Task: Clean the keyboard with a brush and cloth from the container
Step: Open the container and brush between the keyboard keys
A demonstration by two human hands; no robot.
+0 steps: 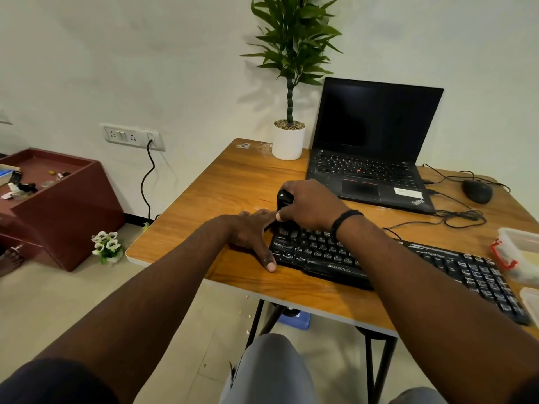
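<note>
Over keyboard (379, 263), right hand (309, 205) gripping brush (284, 198)

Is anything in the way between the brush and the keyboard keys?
No, nothing visible. The right hand grips the black brush right over the top-left corner of the keyboard. The left hand rests flat beside the keyboard's left end, steadying it, not blocking the keys.

You sit in a small office or home workspace: a wooden counter (239, 182) carrying a laptop (376, 141) (screen dark), mouse (477, 191), potted plant (288, 138), wall sockets (131, 137).
</note>
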